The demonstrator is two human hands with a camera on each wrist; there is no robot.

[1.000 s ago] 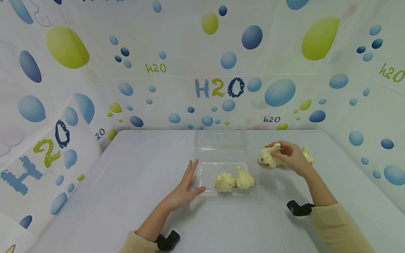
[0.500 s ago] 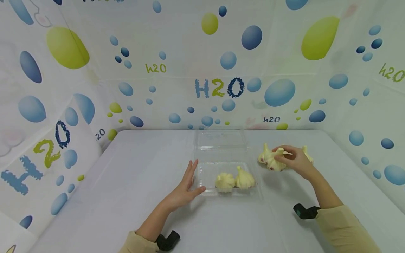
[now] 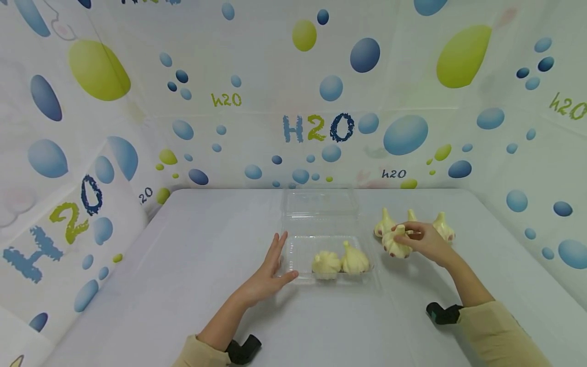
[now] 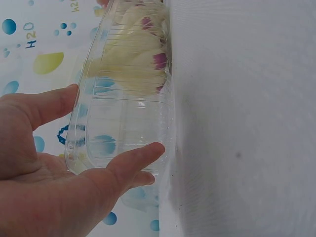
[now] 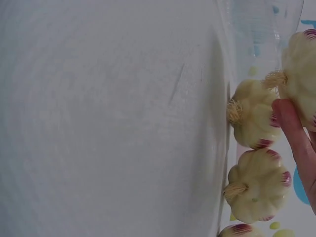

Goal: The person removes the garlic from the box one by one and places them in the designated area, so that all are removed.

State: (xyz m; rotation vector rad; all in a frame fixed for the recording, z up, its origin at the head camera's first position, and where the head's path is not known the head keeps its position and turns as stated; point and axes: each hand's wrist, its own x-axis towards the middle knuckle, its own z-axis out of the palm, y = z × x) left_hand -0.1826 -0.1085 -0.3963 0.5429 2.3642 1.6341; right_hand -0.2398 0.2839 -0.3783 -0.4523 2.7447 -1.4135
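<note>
A clear plastic clamshell box (image 3: 298, 252) lies with its lid folded back. Inside its right half sit two garlic bulbs, one on its side (image 3: 326, 264) and one with its stem up (image 3: 355, 260). My left hand (image 3: 265, 280) rests against the box's left end, fingers straight; in the left wrist view the thumb (image 4: 143, 155) touches the front wall. Over the table to the right, my right hand (image 3: 428, 242) pinches another garlic bulb (image 3: 395, 246) near its stem. The right wrist view shows that bulb's rooted base (image 5: 298, 74).
Behind the right hand three more garlic bulbs stand on the white table: a left one (image 3: 384, 222), a partly hidden middle one (image 3: 411, 216) and a right one (image 3: 443, 226). The transparent lid (image 3: 321, 204) extends toward the table's back edge.
The right hand has drawn the pinched garlic bulb toward the front, away from the other bulbs, which now show more. My left hand and the box have stayed in place.
</note>
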